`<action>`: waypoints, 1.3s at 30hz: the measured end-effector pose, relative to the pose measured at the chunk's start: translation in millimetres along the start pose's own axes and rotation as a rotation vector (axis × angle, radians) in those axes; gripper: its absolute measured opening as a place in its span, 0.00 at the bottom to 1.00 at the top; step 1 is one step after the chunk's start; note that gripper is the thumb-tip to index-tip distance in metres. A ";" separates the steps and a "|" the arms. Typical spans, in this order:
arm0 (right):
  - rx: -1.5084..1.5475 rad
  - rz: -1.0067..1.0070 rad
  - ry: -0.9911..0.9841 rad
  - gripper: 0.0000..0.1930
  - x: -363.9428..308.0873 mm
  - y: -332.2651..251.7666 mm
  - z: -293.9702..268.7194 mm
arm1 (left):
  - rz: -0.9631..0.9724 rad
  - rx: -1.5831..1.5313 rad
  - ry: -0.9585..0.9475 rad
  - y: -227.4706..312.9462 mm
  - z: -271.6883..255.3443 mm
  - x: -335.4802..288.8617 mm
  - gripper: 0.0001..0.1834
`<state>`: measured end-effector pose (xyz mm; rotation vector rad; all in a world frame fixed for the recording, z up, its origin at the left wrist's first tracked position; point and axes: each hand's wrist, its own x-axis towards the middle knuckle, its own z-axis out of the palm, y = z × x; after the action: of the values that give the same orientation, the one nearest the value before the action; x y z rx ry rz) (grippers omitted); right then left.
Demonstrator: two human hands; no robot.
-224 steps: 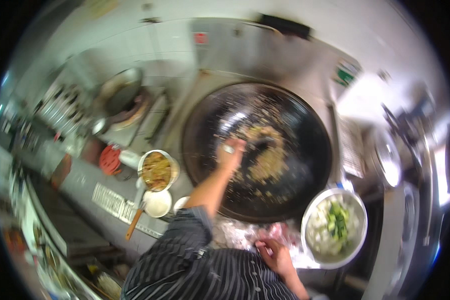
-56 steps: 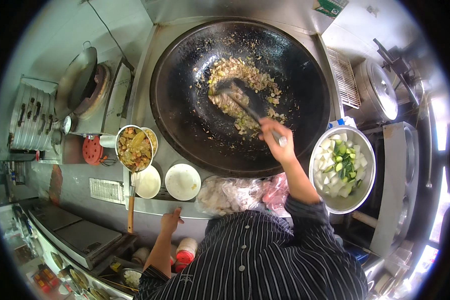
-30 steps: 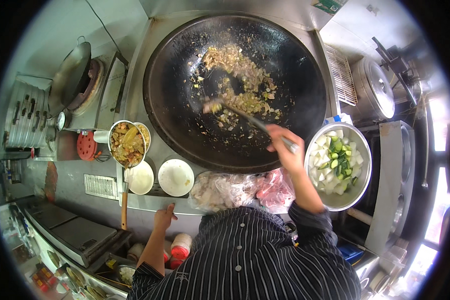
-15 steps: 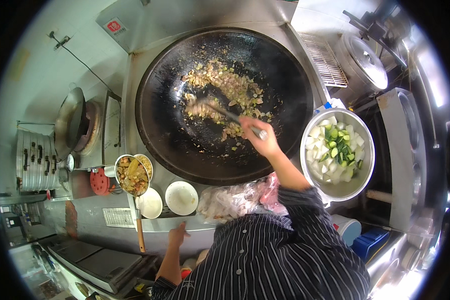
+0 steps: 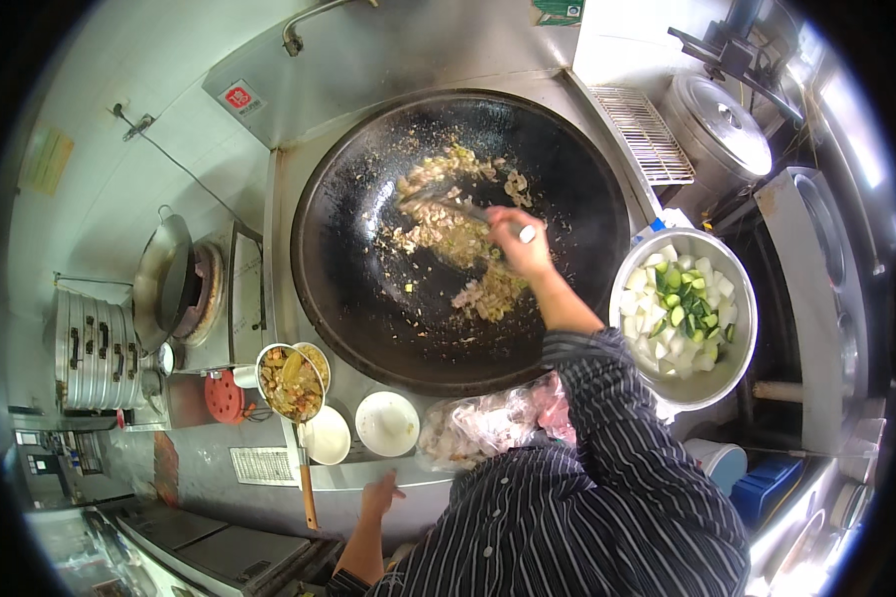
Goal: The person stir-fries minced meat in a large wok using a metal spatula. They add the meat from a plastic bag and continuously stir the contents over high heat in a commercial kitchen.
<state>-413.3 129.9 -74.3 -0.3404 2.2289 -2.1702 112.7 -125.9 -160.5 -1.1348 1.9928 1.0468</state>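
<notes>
Steel surface (image 5: 297,164) surrounds 1 wok (image 5: 582,289), upper center; the right hand (image 5: 521,249) grips a utensil (image 5: 474,211), apparently stirring chopped food (image 5: 450,235); the next stroke calls for steadiness. Lower center, the left hand (image 5: 378,495) looks loosely open.

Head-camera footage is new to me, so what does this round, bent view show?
There is no robot: these are a person's bare hands, seen from above by a fisheye camera on their head, which bends straight edges. The right hand grips a grey long-handled stirring tool reaching into a round black wok of chopped pale food. The left hand is near the metal counter's edge, nothing visibly held. Right of the wok sits a silver metal bowl of white and green chunks; nearer the person are two round white bowls and clear plastic bags.
</notes>
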 end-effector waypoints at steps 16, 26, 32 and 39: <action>0.104 0.205 0.047 0.07 -11.1 -5.7 -11.4 | 0.027 0.066 0.043 -8.0 4.0 6.4 0.36; -0.245 -0.141 -0.447 0.09 -109.5 -123.9 -120.2 | 0.028 0.049 0.046 -21.8 12.3 8.1 0.39; 0.064 -0.010 0.048 0.08 3.6 -23.6 -43.6 | 0.096 0.026 0.112 -12.8 6.9 8.8 0.40; 0.111 0.207 -0.294 0.09 -83.4 -39.9 -13.0 | 0.016 -0.021 0.117 -7.7 11.1 1.2 0.39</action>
<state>-328.1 155.8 -46.1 -0.3792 1.8906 -1.9810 120.4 -119.3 -169.5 -1.2183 2.0892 1.0329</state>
